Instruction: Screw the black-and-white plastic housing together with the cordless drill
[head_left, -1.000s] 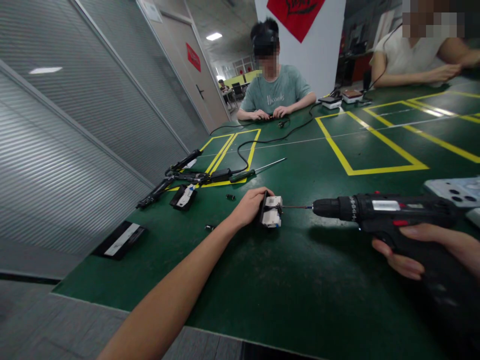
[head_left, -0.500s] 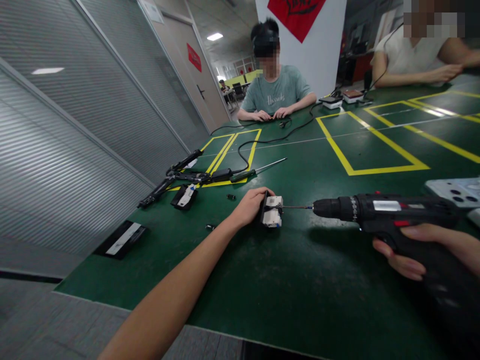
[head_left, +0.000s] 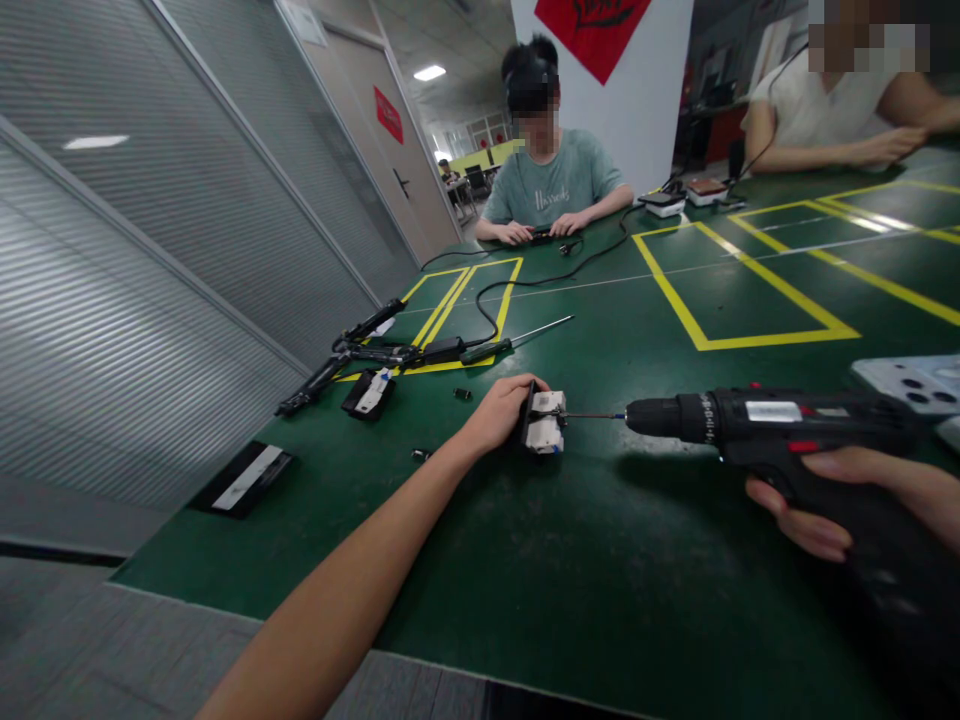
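Note:
My left hand (head_left: 501, 412) is closed on a small black-and-white device (head_left: 546, 422), held on its edge with the white side facing right. A black cordless drill (head_left: 780, 415) lies sideways in my right hand (head_left: 832, 500), whose fingers wrap its grip by the trigger. From the chuck a long thin bit (head_left: 596, 415) points left, and its tip meets the white face of the device. The far fingers of my left hand are hidden behind the black side.
On the green table (head_left: 525, 600) lie a screwdriver (head_left: 510, 345), a similar black-and-white part (head_left: 370, 394), a flat black panel (head_left: 244, 480) and dark folded stands (head_left: 345, 350). A pale metal piece (head_left: 911, 385) is at right. Two people sit across the table.
My hands, the drill and the device stay almost still. Across the table, the co-worker's hands have moved slightly apart, showing more of a dark object between them.

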